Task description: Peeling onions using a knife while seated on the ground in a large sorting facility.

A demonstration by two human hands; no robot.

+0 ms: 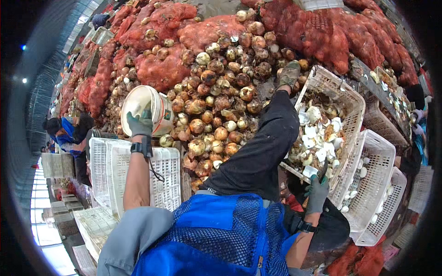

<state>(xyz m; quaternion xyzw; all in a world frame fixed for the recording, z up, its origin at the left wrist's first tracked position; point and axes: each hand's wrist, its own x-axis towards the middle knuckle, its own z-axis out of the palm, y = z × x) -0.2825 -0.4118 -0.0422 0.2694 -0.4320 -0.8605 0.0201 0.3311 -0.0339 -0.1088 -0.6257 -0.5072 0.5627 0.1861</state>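
My left hand (140, 123), in a grey-green glove, grips the rim of a white plastic bucket (165, 120). The bucket is tipped, its mouth turned to the left, above the left edge of a heap of unpeeled onions (221, 110). In my gloved right hand (316, 194) is a knife (324, 168) with a dark blade pointing up and away from me. It is held beside the near edge of a white slatted crate (353, 103), which contains onion skins and white cut pieces (318, 140).
Red mesh sacks (163, 69) lie behind the onion heap. White crates (165, 172) stand at my left. More crates (377, 158) at right hold several white peeled onions (363, 172). My leg (262, 147) stretches across the onions. Another person (73, 133) is at far left.
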